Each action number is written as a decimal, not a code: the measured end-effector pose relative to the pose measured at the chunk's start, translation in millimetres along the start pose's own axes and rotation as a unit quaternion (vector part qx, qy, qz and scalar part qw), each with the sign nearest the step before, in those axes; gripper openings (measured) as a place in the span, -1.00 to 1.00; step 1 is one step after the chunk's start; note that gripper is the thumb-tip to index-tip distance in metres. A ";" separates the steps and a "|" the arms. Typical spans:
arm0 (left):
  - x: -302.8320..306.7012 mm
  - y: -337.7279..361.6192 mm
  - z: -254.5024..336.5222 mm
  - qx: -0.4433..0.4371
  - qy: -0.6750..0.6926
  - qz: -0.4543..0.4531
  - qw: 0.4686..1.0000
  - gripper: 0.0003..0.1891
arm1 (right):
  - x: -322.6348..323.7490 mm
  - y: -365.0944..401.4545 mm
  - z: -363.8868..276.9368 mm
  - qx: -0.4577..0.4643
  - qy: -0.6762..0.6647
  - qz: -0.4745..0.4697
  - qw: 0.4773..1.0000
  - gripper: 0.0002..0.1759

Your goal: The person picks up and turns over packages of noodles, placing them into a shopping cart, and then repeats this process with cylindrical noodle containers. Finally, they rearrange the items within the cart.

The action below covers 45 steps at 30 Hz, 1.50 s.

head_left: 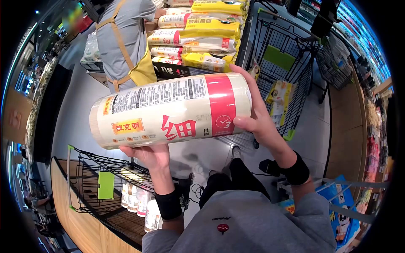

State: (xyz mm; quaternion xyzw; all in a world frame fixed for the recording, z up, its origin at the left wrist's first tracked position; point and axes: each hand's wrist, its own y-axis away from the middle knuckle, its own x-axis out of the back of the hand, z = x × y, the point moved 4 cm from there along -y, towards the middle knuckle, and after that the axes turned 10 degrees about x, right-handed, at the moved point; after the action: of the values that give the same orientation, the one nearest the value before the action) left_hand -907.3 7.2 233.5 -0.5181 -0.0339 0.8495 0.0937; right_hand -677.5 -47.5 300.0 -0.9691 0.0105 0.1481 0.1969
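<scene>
A large cylindrical noodle package (171, 110), cream with a red band near its right end, lies nearly horizontal in front of me, its right end slightly raised. My left hand (152, 157) supports it from below, left of the middle, with part of the fingers hidden behind it. Around the right end is my right hand (253, 110), its thumb on the front by the red band and its fingers over the top and behind. Both wrists wear black bands. Beyond the package, yellow and cream noodle packs (206, 40) are stacked in a display.
A co-worker (126, 42) in a grey shirt and yellow apron stands beside the display. Behind on the right is a black cart (280, 59) holding a yellow pack. Another cart (105, 185) with bottles is at lower left. A blue bag (341, 215) lies at lower right.
</scene>
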 end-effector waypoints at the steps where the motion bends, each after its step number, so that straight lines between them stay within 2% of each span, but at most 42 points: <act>1: -1.0 -3.7 -5.4 0.002 0.001 0.003 1.000 -0.22 | 4.2 -2.5 0.6 -0.005 0.015 0.013 1.000 0.05; 3: -4.3 -13.7 -16.8 0.002 0.004 0.007 1.000 -0.22 | 18.4 -12.1 0.6 -0.007 0.015 0.018 1.000 0.04; 4: -8.8 -18.2 -23.5 0.001 -0.046 0.027 0.999 -0.16 | 27.5 -17.2 1.9 -0.005 -0.001 0.011 1.000 0.02; 7: -17.6 -30.9 -44.6 0.007 -0.008 -0.008 1.000 -0.22 | 51.6 -29.3 0.1 0.001 -0.024 0.006 1.000 -0.01; 11: -33.0 -59.3 -79.0 0.023 -0.023 -0.001 0.999 -0.20 | 93.6 -54.4 0.8 -0.009 -0.021 0.011 1.000 -0.03; 14: -46.6 -73.9 -104.7 0.038 -0.077 0.021 0.996 -0.11 | 123.1 -71.6 3.2 -0.004 -0.037 0.019 0.999 -0.07; 16: -47.8 -80.4 -117.2 0.043 -0.071 0.023 0.996 -0.15 | 139.1 -79.4 5.9 -0.004 -0.043 0.014 0.999 -0.08; 22: -50.6 -94.2 -134.5 0.045 -0.079 0.031 0.995 -0.14 | 162.2 -97.5 10.1 -0.021 -0.052 0.007 0.998 -0.10; 30: -50.5 -110.9 -124.2 0.037 -0.111 0.056 0.992 -0.08 | 155.2 -117.6 21.8 -0.020 -0.052 0.003 0.998 -0.10; 36: -33.1 -130.3 -105.4 0.053 -0.103 0.051 0.992 -0.04 | 126.3 -134.5 35.8 -0.030 -0.047 0.007 0.998 -0.11; 39: -15.0 -143.3 -95.2 0.049 -0.052 0.035 0.997 -0.13 | 111.1 -149.9 45.7 -0.038 -0.025 0.003 0.999 -0.13; 45: 2.5 -154.8 -74.3 0.037 -0.135 0.089 0.986 -0.04 | 86.2 -165.3 71.2 -0.053 0.016 -0.012 0.998 -0.13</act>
State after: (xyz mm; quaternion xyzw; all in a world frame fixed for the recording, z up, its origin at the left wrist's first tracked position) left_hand -823.3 156.5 221.1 -0.3962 0.0322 0.9171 0.0314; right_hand -602.2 135.6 274.8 -0.9805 -0.0060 0.1303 0.1468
